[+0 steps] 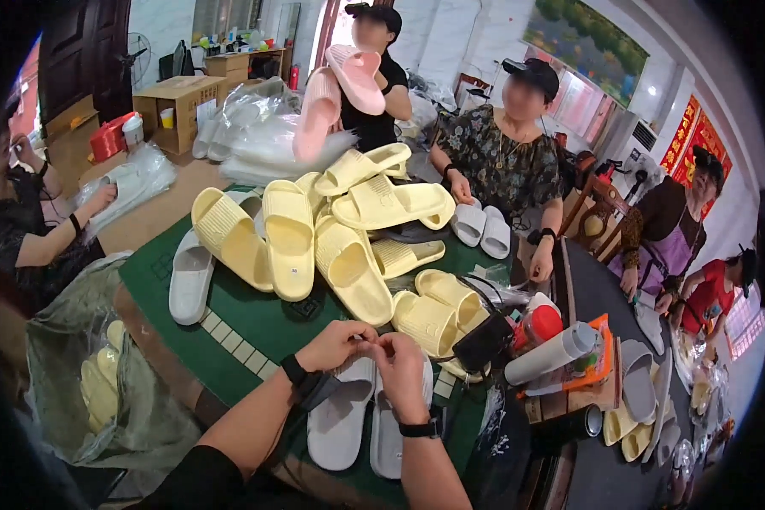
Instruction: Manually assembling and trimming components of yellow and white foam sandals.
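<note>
My left hand (336, 342) and my right hand (402, 364) meet above a pair of grey slide sandals (340, 421) lying side by side at the near edge of the green table (255, 319). The fingertips of both hands pinch together on something too small to make out. Each wrist wears a black band. A heap of pale yellow slide sandals (323, 238) covers the middle of the table just beyond my hands.
A grey sandal (191, 276) lies left of the heap, and a white pair (482, 227) sits before a seated person opposite. Another person holds up pink sandals (340, 89). A clear bag of yellow sandals (102, 382) hangs at left. Tape rolls and bottles (552, 348) crowd the right.
</note>
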`<control>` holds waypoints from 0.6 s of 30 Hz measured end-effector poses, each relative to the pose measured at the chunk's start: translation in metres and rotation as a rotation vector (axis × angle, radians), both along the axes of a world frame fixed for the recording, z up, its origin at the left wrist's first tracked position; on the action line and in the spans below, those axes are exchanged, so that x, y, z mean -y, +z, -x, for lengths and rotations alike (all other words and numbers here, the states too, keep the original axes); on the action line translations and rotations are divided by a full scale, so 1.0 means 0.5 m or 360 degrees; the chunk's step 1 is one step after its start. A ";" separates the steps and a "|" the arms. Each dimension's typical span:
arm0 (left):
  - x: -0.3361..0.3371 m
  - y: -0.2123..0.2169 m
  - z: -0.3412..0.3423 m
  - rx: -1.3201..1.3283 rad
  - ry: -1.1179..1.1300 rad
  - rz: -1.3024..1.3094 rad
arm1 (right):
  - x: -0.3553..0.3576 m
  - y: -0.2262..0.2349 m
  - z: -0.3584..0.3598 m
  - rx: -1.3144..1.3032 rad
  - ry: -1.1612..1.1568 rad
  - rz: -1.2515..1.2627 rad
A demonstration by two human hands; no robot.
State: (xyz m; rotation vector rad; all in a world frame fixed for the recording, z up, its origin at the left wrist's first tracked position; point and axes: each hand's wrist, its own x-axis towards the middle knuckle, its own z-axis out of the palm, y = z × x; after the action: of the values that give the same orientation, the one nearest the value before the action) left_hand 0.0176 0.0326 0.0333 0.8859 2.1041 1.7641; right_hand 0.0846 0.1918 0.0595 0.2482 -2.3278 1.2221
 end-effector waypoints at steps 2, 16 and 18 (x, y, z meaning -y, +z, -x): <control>0.000 0.004 -0.002 0.0007 0.0022 0.0000 | 0.001 -0.001 0.000 -0.0006 -0.0011 -0.0027; 0.001 0.008 0.002 0.0130 0.0017 0.0072 | -0.002 0.004 0.000 0.0121 0.0030 0.0115; -0.001 0.007 0.004 0.0258 0.0024 0.0135 | -0.002 0.009 -0.001 0.0111 0.0007 0.0140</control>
State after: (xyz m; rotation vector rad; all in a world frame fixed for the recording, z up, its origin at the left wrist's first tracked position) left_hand 0.0157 0.0331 0.0370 0.6823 2.0693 1.6790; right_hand 0.0850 0.1928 0.0642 0.1829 -2.3263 1.3514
